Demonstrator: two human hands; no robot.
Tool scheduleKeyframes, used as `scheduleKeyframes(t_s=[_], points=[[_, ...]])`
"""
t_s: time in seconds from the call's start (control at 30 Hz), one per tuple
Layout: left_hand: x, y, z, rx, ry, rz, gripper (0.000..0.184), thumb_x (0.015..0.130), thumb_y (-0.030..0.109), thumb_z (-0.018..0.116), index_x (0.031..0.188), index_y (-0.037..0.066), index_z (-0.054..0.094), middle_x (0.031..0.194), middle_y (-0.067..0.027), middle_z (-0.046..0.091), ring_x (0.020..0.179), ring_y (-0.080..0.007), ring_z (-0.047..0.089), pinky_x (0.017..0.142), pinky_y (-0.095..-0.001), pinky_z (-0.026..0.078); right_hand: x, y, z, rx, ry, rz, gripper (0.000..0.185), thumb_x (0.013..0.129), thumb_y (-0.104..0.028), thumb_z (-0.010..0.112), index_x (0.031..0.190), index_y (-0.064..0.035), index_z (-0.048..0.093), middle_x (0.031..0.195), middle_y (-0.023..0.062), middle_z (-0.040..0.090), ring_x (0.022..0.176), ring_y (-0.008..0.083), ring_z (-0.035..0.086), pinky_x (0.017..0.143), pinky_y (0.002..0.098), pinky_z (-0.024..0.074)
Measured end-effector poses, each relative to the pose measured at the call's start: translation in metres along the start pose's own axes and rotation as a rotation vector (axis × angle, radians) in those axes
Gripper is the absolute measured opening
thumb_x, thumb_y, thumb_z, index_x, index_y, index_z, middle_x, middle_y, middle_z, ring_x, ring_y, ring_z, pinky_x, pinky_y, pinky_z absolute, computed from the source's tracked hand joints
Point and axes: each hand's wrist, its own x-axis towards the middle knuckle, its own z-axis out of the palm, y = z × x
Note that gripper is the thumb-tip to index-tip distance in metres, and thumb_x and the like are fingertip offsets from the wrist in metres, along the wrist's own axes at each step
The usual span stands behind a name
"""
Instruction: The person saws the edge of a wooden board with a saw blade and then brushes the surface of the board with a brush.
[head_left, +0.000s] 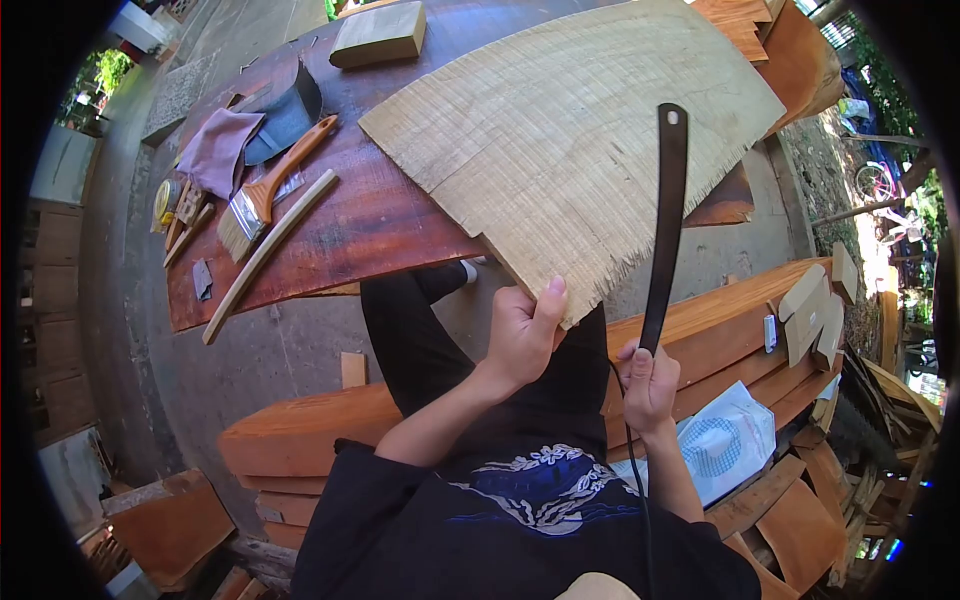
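Observation:
A large pale wooden board (560, 130), with a jagged, splintered lower right edge, lies tilted over the dark red-brown table and juts toward me. My left hand (525, 330) grips its near corner, thumb on top and fingers curled beneath. Upright in my right hand (650, 388) is a long, flat dark strip (668, 220) with a hole at its top end; I cannot tell its kind. A thin black cord (634, 450) runs down from beside that hand past my shirt. The strip stands in front of the board in this view; whether they touch is unclear.
On the table (340, 235) lie a paintbrush (265, 195), a curved wooden stick (270, 255), cloth scraps (220, 145) and a wooden block (378, 35). Stacked orange-brown timbers (310, 430) flank my legs. A white plastic bag (725, 435) rests at right near wood offcuts.

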Motion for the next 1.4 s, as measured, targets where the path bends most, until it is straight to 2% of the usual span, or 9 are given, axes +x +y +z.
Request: scheduleKeyframes(t_s=[0.13,0.2,0.3,0.6,0.73,1.0,1.2,1.33,1.4], points=[[0.001,0.001,-0.007,-0.002,-0.021,0.019,0.037,0.104,0.030,0.050,0.092,-0.002,0.063,0.067,-0.0045,0.061,0.048,-0.0071,0.049,0.045,-0.0225,0.038,0.002,0.003,0.008,0.043,-0.070,0.010,0.045,0.108,-0.034,0.042,0.084,0.0001,0.059,0.053,-0.0020,0.045,0.046,0.0064,0.043,0.045,0.0247,0.0314],[0.000,0.006,-0.009,-0.045,0.021,0.003,0.036,0.102,0.031,0.055,0.093,-0.003,0.063,0.071,-0.0054,0.062,0.050,-0.0084,0.052,0.047,-0.0231,0.041,0.006,0.001,0.009,0.022,-0.105,-0.005,0.040,0.107,-0.029,0.045,0.084,-0.0005,0.061,0.052,-0.0016,0.044,0.046,0.0073,0.044,0.045,0.0256,0.0323],[0.000,0.009,-0.018,-0.103,-0.055,-0.039,0.034,0.101,0.029,0.057,0.102,-0.005,0.061,0.080,-0.0092,0.066,0.055,-0.0121,0.060,0.051,-0.0244,0.047,0.010,-0.004,0.011,0.019,-0.161,0.003,0.037,0.106,-0.026,0.047,0.084,-0.0008,0.062,0.051,-0.0015,0.044,0.045,0.0078,0.045,0.045,0.0261,0.0330],[0.009,0.030,-0.020,-0.100,-0.050,-0.094,0.031,0.100,0.024,0.061,0.099,-0.007,0.066,0.083,-0.0131,0.070,0.062,-0.0170,0.068,0.056,-0.0270,0.055,0.003,-0.005,0.019,0.035,-0.204,0.034,0.047,0.108,-0.032,0.041,0.078,-0.0006,0.061,0.049,-0.0013,0.045,0.042,0.0077,0.044,0.043,0.0257,0.0332],[0.010,0.030,-0.020,-0.082,-0.065,-0.082,0.031,0.100,0.022,0.061,0.098,-0.008,0.067,0.081,-0.0126,0.071,0.060,-0.0170,0.068,0.054,-0.0267,0.055,0.015,-0.008,0.015,0.089,-0.265,0.078,0.042,0.107,-0.028,0.045,0.079,-0.0008,0.060,0.051,-0.0008,0.045,0.046,0.0075,0.044,0.045,0.0264,0.0328],[0.009,0.030,-0.015,-0.113,0.006,-0.087,0.030,0.100,0.022,0.061,0.097,-0.007,0.066,0.079,-0.0114,0.070,0.056,-0.0156,0.066,0.050,-0.0257,0.053,0.001,0.003,0.022,0.309,-0.322,0.221,0.051,0.109,-0.036,0.039,0.075,-0.0023,0.058,0.054,-0.0009,0.047,0.048,0.0059,0.043,0.045,0.0234,0.0317],[0.010,0.029,-0.018,-0.087,-0.009,-0.096,0.030,0.100,0.023,0.062,0.094,-0.006,0.067,0.072,-0.0072,0.067,0.049,-0.0103,0.060,0.043,-0.0223,0.045,0.011,-0.017,0.032,0.413,-0.278,0.282,0.051,0.109,-0.037,0.038,0.075,-0.0031,0.057,0.055,-0.0021,0.046,0.048,0.0050,0.042,0.045,0.0225,0.0305],[0.008,0.026,-0.017,-0.049,0.022,-0.071,0.030,0.100,0.023,0.062,0.094,-0.005,0.067,0.068,-0.0039,0.064,0.042,-0.0059,0.052,0.038,-0.0210,0.037,-0.002,-0.013,0.027,0.283,-0.329,0.217,0.052,0.109,-0.036,0.038,0.075,-0.0023,0.057,0.055,-0.0015,0.047,0.048,0.0054,0.043,0.045,0.0228,0.0310],[0.011,0.028,-0.017,-0.057,0.012,-0.066,0.029,0.100,0.023,0.062,0.093,-0.005,0.068,0.067,-0.0029,0.063,0.041,-0.0046,0.048,0.036,-0.0209,0.035,0.012,-0.017,0.031,0.388,-0.307,0.268,0.053,0.109,-0.039,0.037,0.076,-0.0028,0.056,0.055,-0.0016,0.046,0.047,0.0057,0.042,0.044,0.0225,0.0303]])
